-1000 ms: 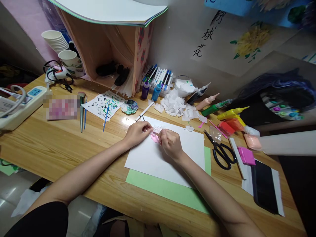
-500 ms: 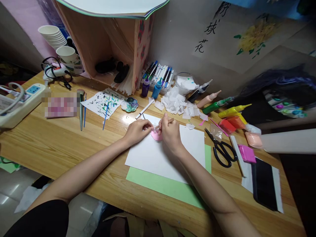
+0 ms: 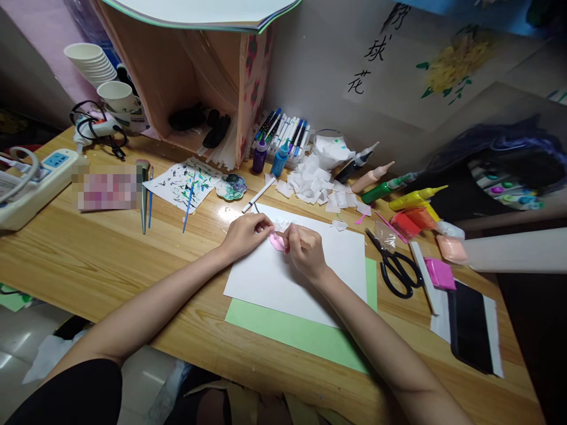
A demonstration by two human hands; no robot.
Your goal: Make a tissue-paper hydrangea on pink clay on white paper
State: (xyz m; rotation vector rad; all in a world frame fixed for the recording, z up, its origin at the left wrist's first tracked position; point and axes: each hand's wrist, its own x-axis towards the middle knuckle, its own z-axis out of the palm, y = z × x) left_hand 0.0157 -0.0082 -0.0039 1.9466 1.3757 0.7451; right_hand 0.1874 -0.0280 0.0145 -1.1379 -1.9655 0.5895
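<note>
Only the head view to go on here. Progress first: I'd call it partway. The pink shape (image 3: 277, 242) is on the white sheet (image 3: 287, 289) around the middle of the frame, and there's a clump of white ruffles (image 3: 282, 225) along its upper side. The lower part of the pink that I can see looks bare, so my guess is that bit isn't covered yet. There's plenty of material: a big pile of white paper scraps (image 3: 310, 184) sits just above center, right of the middle. How much of the pink is done under the fingers, no idea, they hide it.

Now the pose. The left hand (image 3: 248, 237) comes in from the lower left, resting low on the sheet's upper left part, thumb and forefinger drawn close together at the pink's left edge. Can't tell if it's actually pinching anything or just steadying. The right hand (image 3: 305, 251) reaches up from the lower right, fingers curled in tight around what looks like a thin stick (image 3: 280, 235), tip toward the ruffles. Only a sliver shows, so take that loosely. The two sets of fingertips are near each other, with pink between.
</note>
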